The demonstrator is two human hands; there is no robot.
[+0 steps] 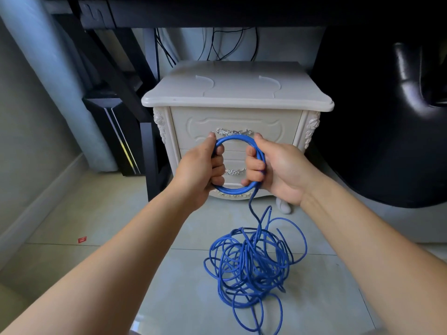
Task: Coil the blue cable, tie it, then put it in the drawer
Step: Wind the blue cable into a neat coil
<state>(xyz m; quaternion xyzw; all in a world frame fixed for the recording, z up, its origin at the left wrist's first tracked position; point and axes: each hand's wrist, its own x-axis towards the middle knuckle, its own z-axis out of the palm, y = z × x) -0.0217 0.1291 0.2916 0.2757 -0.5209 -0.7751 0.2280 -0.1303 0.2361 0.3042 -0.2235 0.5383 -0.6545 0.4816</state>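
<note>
Cable: we see the blue cable (232, 189) wound into a smooth round ring, upright, facing us | Hands: left hand (200, 172) and right hand (278, 170) each grip one side | Slack: a strand drops to a loose tangle (thin round cord) on the tiled floor (96, 226), before the white drawer (235, 122).

Part-coiled blue cable (251, 258), shut drawer (232, 122)
The blue cable makes a tight upright ring of several turns in front of the closed cream drawer; one strand drops to a loose tangle on the floor (96, 238).
</note>
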